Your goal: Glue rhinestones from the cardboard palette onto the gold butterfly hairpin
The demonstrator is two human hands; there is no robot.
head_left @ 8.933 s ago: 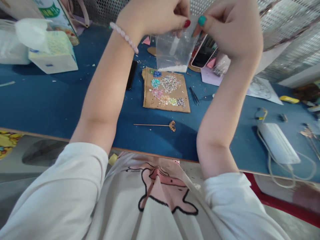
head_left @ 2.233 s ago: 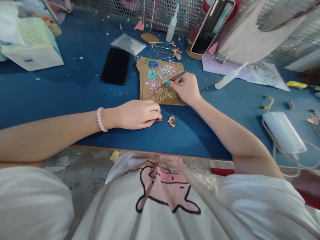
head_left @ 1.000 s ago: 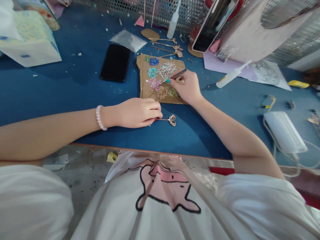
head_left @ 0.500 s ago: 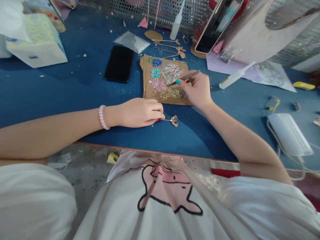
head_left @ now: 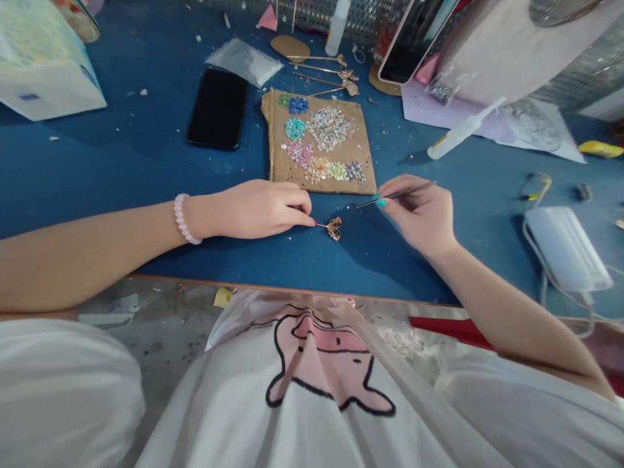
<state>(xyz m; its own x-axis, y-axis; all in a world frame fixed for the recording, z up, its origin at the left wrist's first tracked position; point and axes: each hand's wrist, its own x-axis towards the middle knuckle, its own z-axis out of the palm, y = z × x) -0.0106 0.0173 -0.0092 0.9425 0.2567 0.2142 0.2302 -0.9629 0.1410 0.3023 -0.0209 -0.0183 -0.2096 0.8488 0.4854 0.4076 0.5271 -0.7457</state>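
Observation:
My left hand (head_left: 266, 209) is closed on the thin stem of a gold-coloured hairpin (head_left: 334, 228), whose openwork head points right, just above the blue table (head_left: 390, 273). Between thumb and fingers of my right hand (head_left: 422, 211) are metal tweezers (head_left: 404, 192), tips pointing left toward the hairpin head but apart from it. A tiny pale speck shows at the tips; whether they grip it I cannot make out. Beyond both hands lies a cardboard piece (head_left: 363, 130) with small heaps of rhinestones (head_left: 330, 128) in several colours.
A black phone (head_left: 218, 109) and a clear plastic bag (head_left: 246, 62) lie left of the cardboard. Several more hairpins (head_left: 348, 86) rest behind it. To the right are a white glue bottle (head_left: 453, 138) and a white power adapter (head_left: 565, 250). A tissue box (head_left: 49, 71) stands far left.
My right hand has drawn the tweezers back from the rhinestone heaps, toward me and to the right. My left hand still holds the hairpin, its head turned a little. The whole view has shifted slightly.

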